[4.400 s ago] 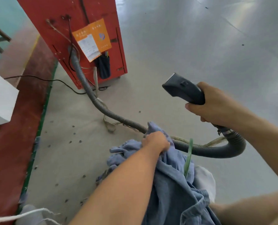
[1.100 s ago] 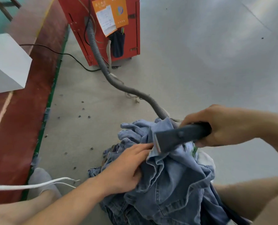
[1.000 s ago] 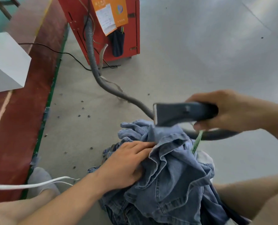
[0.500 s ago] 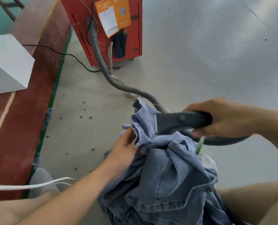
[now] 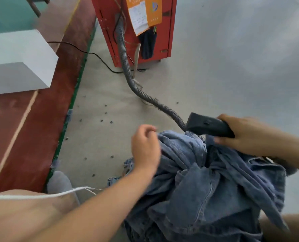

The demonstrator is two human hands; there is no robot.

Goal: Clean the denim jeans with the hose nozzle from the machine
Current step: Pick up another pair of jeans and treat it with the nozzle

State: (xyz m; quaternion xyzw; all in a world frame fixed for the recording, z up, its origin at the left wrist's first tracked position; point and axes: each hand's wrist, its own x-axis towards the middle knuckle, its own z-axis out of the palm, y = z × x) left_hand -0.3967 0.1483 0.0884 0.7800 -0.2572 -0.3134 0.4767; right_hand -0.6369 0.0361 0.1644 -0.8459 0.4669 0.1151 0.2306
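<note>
Now the left hand (image 5: 145, 145) has let go of the fold it was lifting half a second ago; its fingers (image 5: 148, 130) are loosely curled and holding nothing, blurred, just at the near edge of the jeans (image 5: 206, 186). The raised flap has dropped back, so the jeans lie as a crumpled heap across the lap and down to the floor (image 5: 215, 75). The right hand (image 5: 246, 135) keeps its fingers wrapped round the nozzle (image 5: 208, 125), whose mouth now stands just above the top of the heap, not pressed into it. I judge this a pause between passes: a fresh patch must be pulled taut before the nozzle goes down again.

The hose (image 5: 127, 72) runs back over the floor to the red machine (image 5: 133, 28), passing behind the denim. A white cord (image 5: 40, 195) crosses the left knee, and a white box (image 5: 19, 62) sits well to the left. Loose folds could bunch at the nozzle.
</note>
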